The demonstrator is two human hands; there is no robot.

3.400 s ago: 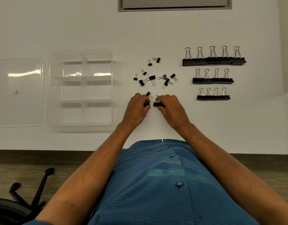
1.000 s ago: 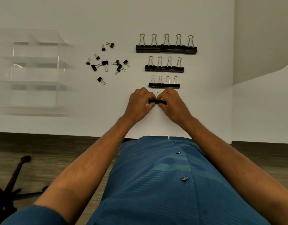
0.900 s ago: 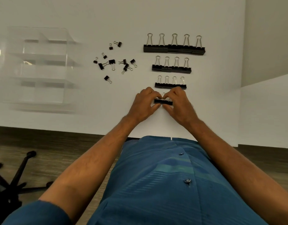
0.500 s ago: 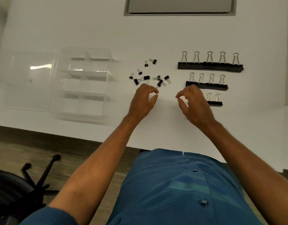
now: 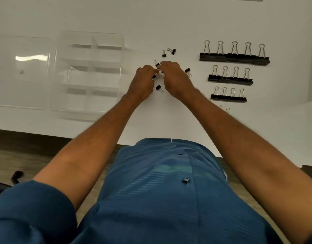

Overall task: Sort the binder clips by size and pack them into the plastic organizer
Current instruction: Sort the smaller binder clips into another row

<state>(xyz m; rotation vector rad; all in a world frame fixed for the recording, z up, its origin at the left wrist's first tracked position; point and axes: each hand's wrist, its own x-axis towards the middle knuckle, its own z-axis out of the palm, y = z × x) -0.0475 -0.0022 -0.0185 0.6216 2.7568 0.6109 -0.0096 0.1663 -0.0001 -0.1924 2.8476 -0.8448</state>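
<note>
Loose small black binder clips lie mid-table, among them one (image 5: 159,88) near the front, one (image 5: 187,71) to the right and two at the back (image 5: 172,50). Over this pile my left hand (image 5: 143,81) pinches a small clip (image 5: 153,76), while my right hand (image 5: 176,76) closes its fingertips on another (image 5: 160,71). The clear plastic organizer (image 5: 122,50) stands to the left with nothing in its compartments. On the right are sorted rows: large clips (image 5: 234,58), medium clips (image 5: 230,80), smaller clips (image 5: 228,98), and a short fourth row (image 5: 223,108) mostly hidden by my right forearm.
The organizer's clear lid (image 5: 21,73) lies flat at the far left. The white table's front edge (image 5: 46,133) runs just before my body. A black chair base (image 5: 16,175) shows on the floor at lower left.
After setting small clips down as a fourth row on the right, both hands moved left and forward to the loose pile and closed their fingers on clips there. The camera swung back left.
</note>
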